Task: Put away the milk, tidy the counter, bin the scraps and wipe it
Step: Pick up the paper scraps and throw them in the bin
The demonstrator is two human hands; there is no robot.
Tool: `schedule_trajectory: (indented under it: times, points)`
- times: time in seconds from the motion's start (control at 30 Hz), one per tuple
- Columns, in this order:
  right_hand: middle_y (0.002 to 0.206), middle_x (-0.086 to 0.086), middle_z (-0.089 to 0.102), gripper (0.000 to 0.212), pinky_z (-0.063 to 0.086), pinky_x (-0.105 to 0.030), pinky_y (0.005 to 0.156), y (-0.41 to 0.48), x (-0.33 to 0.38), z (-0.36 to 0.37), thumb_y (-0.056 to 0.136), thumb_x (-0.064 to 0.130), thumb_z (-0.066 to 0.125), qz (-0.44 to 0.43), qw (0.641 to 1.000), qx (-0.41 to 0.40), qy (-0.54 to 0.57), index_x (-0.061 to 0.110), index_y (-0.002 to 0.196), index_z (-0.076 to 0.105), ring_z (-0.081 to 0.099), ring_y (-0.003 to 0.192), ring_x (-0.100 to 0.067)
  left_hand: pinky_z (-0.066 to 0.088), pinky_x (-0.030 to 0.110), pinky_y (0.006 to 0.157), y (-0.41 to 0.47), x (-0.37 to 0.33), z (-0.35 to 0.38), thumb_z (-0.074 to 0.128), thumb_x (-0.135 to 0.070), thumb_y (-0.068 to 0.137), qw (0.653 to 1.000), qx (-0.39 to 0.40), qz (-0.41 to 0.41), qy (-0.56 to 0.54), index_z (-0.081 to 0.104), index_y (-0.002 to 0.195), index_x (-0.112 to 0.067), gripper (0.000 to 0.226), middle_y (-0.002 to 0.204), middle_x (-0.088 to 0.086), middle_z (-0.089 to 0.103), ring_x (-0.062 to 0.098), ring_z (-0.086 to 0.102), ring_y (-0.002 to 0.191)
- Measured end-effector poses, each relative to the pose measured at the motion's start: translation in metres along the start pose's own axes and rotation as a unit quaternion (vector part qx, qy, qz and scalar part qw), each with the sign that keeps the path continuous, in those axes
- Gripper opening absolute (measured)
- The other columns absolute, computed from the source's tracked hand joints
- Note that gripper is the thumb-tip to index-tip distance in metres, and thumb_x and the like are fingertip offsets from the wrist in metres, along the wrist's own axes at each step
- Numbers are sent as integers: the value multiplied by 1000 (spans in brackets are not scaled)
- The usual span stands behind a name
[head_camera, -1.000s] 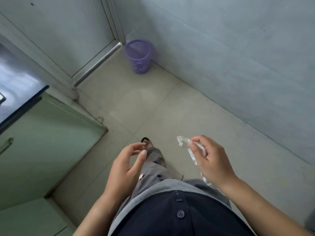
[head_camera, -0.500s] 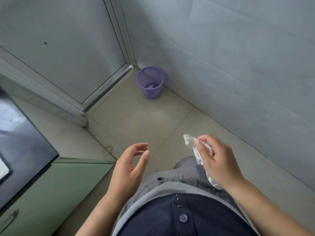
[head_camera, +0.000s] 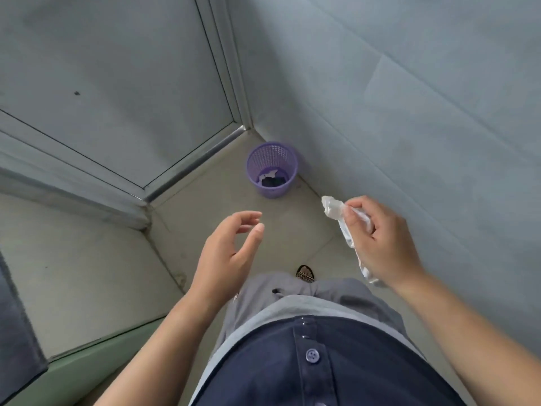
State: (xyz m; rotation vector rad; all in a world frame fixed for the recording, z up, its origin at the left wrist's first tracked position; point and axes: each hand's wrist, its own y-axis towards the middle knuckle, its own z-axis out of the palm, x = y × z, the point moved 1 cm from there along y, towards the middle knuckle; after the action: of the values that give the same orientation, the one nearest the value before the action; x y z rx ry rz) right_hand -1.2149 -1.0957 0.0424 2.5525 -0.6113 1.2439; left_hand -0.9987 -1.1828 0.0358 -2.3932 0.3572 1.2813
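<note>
A small purple mesh bin [head_camera: 272, 168] stands on the floor in the corner, with white and dark scraps lying in its bottom. My right hand [head_camera: 380, 241] grips a crumpled clear plastic wrapper [head_camera: 336, 212], held in the air to the right of the bin and nearer to me. My left hand [head_camera: 228, 253] hangs open with curled fingers and nothing in it, below and slightly left of the bin.
A grey wall [head_camera: 409, 112] runs along the right. A door with a metal frame [head_camera: 228, 83] closes the corner at the left. A green cabinet [head_camera: 96, 364] under a dark countertop edge [head_camera: 14, 332] sits at the lower left. Pale floor tiles [head_camera: 292, 238] lie between me and the bin.
I have walked towards the corner, so the bin is closer and its contents show. Both hands have risen in view; the right still holds the wrapper.
</note>
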Motion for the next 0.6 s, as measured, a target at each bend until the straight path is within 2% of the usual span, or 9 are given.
schedule_trajectory:
  times: [0.13, 0.3, 0.47, 0.6]
  points:
    - [60, 19, 55, 12, 34, -9, 46, 61, -9, 2, 92, 26, 52, 3, 999, 33, -4, 25, 82, 57, 55, 51, -4, 43, 18, 84, 51, -13, 7, 52, -33, 92, 1000, -9, -24, -14, 60, 106, -31, 17, 103, -16, 64, -4, 57, 99]
    - [65, 16, 55, 11, 35, -8, 51, 134, -14, 20, 90, 32, 50, 0, 998, 68, 0, 29, 82, 56, 53, 61, -5, 46, 21, 80, 121, -15, -2, 51, -35, 90, 998, -11, -51, -21, 60, 104, -35, 16, 101, -18, 64, -5, 57, 97]
    - [70, 15, 57, 10, 36, -5, 56, 225, -13, 48, 90, 28, 52, 6, 998, 70, 0, 33, 82, 54, 56, 65, 1, 37, 1, 73, 222, -14, -27, 50, -36, 90, 999, 4, -39, 3, 59, 105, -34, 18, 101, -21, 62, -13, 53, 96]
    - [68, 16, 56, 11, 36, -5, 56, 298, -4, 79, 90, 27, 52, 8, 996, 85, -7, 34, 81, 53, 55, 62, 3, 38, 4, 71, 313, -9, -51, 51, -36, 91, 998, 3, -19, 55, 58, 107, -30, 19, 96, -22, 60, -7, 54, 93]
